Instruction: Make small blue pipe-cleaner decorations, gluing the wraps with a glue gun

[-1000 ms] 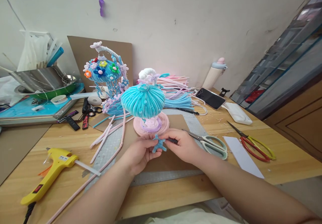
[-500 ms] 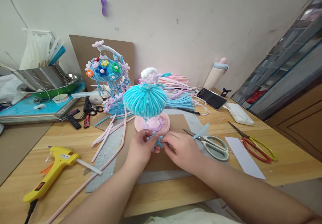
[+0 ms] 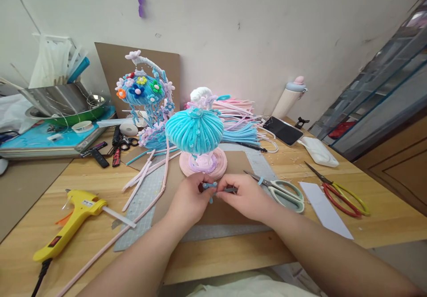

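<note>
Sm. blue fuzzy pc (image 3: 210, 185), mostly hidden so long axis unclear, is pinched in L hand (image 3: 189, 199) fingers, w/ R hand (image 3: 246, 195) just to its R, fingers gripping a thin dark strip (image 3: 231, 190), both nr pink base (image 3: 220, 163).

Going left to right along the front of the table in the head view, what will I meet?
Yellow glue gun → left hand → right hand → pale-green-handled scissors → red-and-yellow-handled scissors.
</note>
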A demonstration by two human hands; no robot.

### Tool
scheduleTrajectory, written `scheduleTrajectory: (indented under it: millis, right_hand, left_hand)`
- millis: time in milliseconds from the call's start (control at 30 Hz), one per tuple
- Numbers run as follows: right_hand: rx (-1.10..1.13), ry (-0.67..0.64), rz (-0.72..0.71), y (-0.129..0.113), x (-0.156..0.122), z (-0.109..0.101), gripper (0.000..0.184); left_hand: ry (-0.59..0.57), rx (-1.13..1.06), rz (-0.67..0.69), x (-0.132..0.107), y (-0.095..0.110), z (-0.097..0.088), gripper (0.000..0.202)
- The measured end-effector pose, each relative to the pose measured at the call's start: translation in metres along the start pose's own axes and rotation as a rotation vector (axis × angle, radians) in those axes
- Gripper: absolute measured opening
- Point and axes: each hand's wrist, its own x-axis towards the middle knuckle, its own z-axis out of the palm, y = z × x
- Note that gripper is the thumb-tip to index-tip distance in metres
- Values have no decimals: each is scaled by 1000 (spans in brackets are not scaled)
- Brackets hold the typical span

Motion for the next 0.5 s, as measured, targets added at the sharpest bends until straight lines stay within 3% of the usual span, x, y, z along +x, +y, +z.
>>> scheduleTrajectory:
  millis: [100, 233, 367, 500]
  right_hand:
    - [370, -101, 218, 6, 7, -4, 11]
    - [631, -124, 191, 8, 10, -6, 21]
    - [599, -21, 85, 7, 8, -4, 17]
    - [495, 34, 60, 7, 7, -4, 14]
  left_hand:
    - [-59, -152, -80, 1, 2, -1, 13]
    - [-180, -421, -246, 3, 6, -3, 26]
    - [-205, -618, -258, 4, 10, -6, 29]
    - [-227, -639, -260, 4, 8, -7, 32]
